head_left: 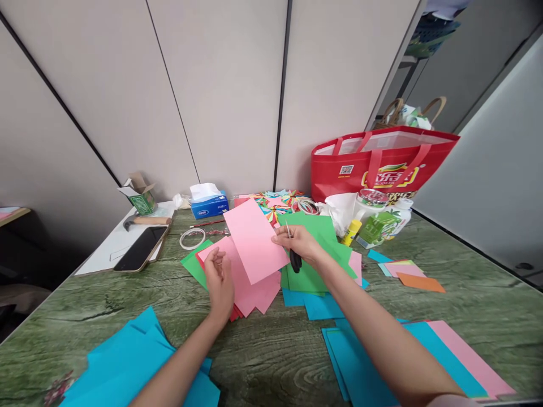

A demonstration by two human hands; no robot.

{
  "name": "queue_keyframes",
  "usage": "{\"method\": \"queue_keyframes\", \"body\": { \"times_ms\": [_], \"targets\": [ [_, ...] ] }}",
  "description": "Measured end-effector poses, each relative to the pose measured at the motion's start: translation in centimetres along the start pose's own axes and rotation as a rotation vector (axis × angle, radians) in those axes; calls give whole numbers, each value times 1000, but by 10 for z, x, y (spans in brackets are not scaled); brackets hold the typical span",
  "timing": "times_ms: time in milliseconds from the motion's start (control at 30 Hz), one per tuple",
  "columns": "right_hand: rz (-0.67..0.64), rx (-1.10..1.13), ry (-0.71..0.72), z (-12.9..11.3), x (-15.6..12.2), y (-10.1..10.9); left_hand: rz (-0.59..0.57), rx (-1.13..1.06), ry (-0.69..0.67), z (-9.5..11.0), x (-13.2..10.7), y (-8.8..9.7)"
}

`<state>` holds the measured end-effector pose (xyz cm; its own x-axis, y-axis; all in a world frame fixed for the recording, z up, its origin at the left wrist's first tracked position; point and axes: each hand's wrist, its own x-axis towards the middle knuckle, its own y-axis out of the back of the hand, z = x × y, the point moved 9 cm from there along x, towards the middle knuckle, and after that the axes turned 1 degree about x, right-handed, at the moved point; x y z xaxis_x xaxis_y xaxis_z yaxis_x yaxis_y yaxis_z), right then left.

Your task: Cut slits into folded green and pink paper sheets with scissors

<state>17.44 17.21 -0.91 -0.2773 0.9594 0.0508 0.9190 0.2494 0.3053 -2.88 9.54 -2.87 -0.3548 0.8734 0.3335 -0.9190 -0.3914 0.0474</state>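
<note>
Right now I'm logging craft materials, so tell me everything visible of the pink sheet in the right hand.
The pink sheet is plain, rectangular and looks like smooth paper, with straight edges and no visible folds or marks. It slants from upper left to lower right, in front of other pink sheets; whether it touches them is unclear. The right hand, which also holds black-handled scissors, pinches its right edge. The left hand is nearby, apparently not touching it.

Five slender, ungloved fingers each are borne by the bare left hand (220, 282) and the bare right hand (300, 242); both slim forearms (365, 322) are uncovered, and the right is edged by a pale, pinkish cloth sleeve (452, 401)
</note>
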Motion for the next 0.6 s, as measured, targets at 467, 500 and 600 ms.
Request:
{"method": "queue_keyframes", "body": {
  "times_ms": [467,500,600],
  "targets": [
    [-19,122,-54,11,-35,-41,-622,-577,472,-9,-35,-63],
    [-22,119,-48,9,-36,-44,-633,-595,485,-9,-36,-63],
    [-39,113,-55,6,-37,-43,-609,-634,509,-10,-32,-59]
  ]
}}
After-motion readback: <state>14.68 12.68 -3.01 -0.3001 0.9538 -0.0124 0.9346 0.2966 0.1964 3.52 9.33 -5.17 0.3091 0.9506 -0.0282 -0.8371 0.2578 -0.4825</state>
